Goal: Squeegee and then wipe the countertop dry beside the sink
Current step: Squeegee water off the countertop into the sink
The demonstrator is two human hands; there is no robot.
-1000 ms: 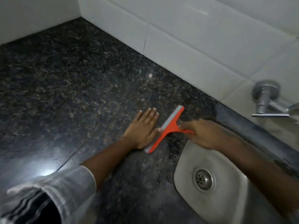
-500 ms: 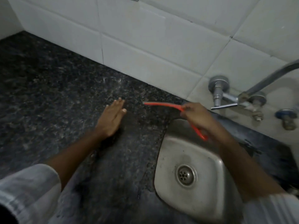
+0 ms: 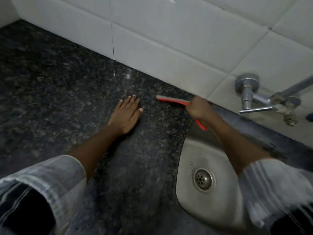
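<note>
An orange squeegee [image 3: 172,99] with a grey blade is gripped in my right hand [image 3: 198,108] near the back wall, just left of the sink [image 3: 194,160]. Its blade end points left over the dark speckled granite countertop [image 3: 67,92]; its handle tip sticks out below my wrist above the sink's rim. Whether the blade touches the stone is unclear. My left hand [image 3: 126,114] lies flat, palm down and fingers together, on the countertop to the left of the squeegee, holding nothing.
White wall tiles [image 3: 169,39] run along the back of the counter. A metal tap [image 3: 249,97] with a lever handle juts from the wall at the right above the sink. The steel drain [image 3: 203,178] sits in the basin.
A second ago the squeegee lay pressed on the counter beside my left hand. My right hand has since lifted it and carried it back toward the wall, and the view has swung right.
</note>
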